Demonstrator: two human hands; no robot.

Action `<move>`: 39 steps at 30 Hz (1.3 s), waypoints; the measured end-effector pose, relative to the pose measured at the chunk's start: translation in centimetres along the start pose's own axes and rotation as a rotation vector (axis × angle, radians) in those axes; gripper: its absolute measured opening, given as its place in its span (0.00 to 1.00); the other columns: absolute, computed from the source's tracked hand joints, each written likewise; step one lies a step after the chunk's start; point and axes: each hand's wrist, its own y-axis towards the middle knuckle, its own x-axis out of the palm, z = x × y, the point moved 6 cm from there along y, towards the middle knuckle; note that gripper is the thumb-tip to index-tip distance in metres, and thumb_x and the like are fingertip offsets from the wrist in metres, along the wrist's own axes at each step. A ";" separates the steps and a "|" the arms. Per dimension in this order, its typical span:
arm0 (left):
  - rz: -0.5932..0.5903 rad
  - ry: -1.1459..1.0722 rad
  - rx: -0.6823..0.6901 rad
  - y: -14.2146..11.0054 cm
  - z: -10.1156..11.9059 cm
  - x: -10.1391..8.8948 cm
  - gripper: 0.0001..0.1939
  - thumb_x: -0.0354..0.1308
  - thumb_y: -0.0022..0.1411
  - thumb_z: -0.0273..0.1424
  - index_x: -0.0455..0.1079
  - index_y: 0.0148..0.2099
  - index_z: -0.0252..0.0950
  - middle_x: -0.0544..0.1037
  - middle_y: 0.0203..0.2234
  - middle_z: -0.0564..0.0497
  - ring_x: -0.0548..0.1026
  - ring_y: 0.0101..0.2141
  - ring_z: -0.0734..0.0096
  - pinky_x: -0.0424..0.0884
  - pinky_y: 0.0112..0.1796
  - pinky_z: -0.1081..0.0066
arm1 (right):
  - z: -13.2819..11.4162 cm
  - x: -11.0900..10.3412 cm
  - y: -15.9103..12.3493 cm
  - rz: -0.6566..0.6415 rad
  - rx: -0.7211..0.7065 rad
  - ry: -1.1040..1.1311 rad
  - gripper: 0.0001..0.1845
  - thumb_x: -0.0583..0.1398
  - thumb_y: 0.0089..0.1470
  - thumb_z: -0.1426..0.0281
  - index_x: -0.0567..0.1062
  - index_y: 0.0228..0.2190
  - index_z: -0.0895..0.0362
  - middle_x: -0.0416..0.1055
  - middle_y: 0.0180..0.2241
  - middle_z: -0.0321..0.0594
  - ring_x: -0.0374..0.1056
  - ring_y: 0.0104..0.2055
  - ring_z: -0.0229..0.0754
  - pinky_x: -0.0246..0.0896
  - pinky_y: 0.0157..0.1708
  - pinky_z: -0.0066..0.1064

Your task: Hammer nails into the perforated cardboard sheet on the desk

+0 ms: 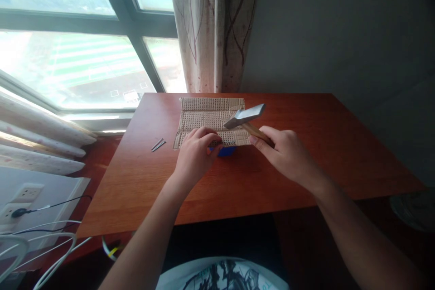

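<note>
My right hand (287, 154) grips the wooden handle of a hammer (245, 116), whose grey metal head hangs above a perforated cardboard sheet (207, 118) on the reddish wooden table (238, 181). My left hand (197, 152) is curled at the sheet's near edge, fingers pinched together over a small blue object (227, 151) that peeks out under the cardboard. What the fingertips pinch is hidden.
A couple of loose nails (158, 144) lie on the table left of the cardboard. A window and curtain (214, 27) stand behind the table. A power strip (20, 199) with white cables sits low at the left.
</note>
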 end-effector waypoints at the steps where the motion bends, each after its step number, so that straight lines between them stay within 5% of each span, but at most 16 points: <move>1: -0.002 0.001 -0.004 0.0 0.0 0.0 0.03 0.63 0.62 0.28 0.76 0.39 0.40 0.79 0.41 0.48 0.75 0.42 0.59 0.72 0.44 0.59 | 0.1 -0.5 0.1 0.059 -0.007 0.039 0.22 0.56 0.63 0.57 0.60 0.22 0.53 0.58 0.18 0.30 0.54 0.20 0.34 0.44 0.22 0.31; 9: -0.009 0.059 0.009 -0.3 0.4 0.0 0.04 0.60 0.64 0.29 0.75 0.41 0.40 0.79 0.42 0.49 0.75 0.43 0.59 0.71 0.46 0.59 | 3.7 -1.3 0.7 0.499 0.026 0.764 0.26 0.59 0.60 0.54 0.54 0.19 0.51 0.46 0.15 0.27 0.44 0.14 0.32 0.38 0.15 0.31; 15: 0.163 -0.021 -0.007 -1.4 0.6 -2.3 0.08 0.57 0.66 0.28 0.75 0.45 0.40 0.79 0.45 0.47 0.76 0.45 0.60 0.72 0.47 0.60 | 4.9 -1.2 0.1 0.650 -0.026 0.834 0.28 0.60 0.59 0.53 0.55 0.18 0.52 0.46 0.14 0.26 0.45 0.13 0.31 0.37 0.14 0.31; 22: 0.453 0.126 -0.290 -4.8 -6.4 -8.4 0.11 0.56 0.65 0.32 0.75 0.47 0.36 0.80 0.38 0.48 0.77 0.35 0.67 0.74 0.40 0.69 | 5.5 -0.6 0.0 0.534 -0.096 0.917 0.27 0.60 0.61 0.56 0.56 0.18 0.53 0.49 0.15 0.26 0.49 0.14 0.29 0.42 0.13 0.27; 26: 0.148 0.375 -0.433 -5.5 -10.7 -8.1 0.12 0.56 0.64 0.34 0.76 0.44 0.36 0.80 0.37 0.48 0.77 0.32 0.65 0.69 0.34 0.68 | 5.5 -0.3 0.2 0.530 -0.088 0.950 0.27 0.60 0.61 0.57 0.56 0.18 0.54 0.48 0.15 0.26 0.45 0.14 0.29 0.37 0.13 0.27; 30: -0.103 0.624 -0.408 -5.3 -11.7 -6.5 0.14 0.50 0.68 0.37 0.76 0.45 0.40 0.80 0.42 0.46 0.78 0.37 0.59 0.64 0.30 0.67 | 5.4 0.1 0.3 0.529 -0.082 0.944 0.27 0.61 0.61 0.57 0.55 0.19 0.53 0.48 0.15 0.26 0.45 0.14 0.29 0.37 0.13 0.27; 39: -0.263 0.801 -0.330 -5.0 -12.4 -4.9 0.17 0.46 0.69 0.35 0.77 0.45 0.40 0.79 0.38 0.45 0.77 0.38 0.56 0.58 0.27 0.66 | 5.1 0.3 0.2 0.521 -0.111 0.927 0.26 0.61 0.61 0.59 0.55 0.19 0.53 0.49 0.15 0.26 0.45 0.15 0.29 0.37 0.14 0.28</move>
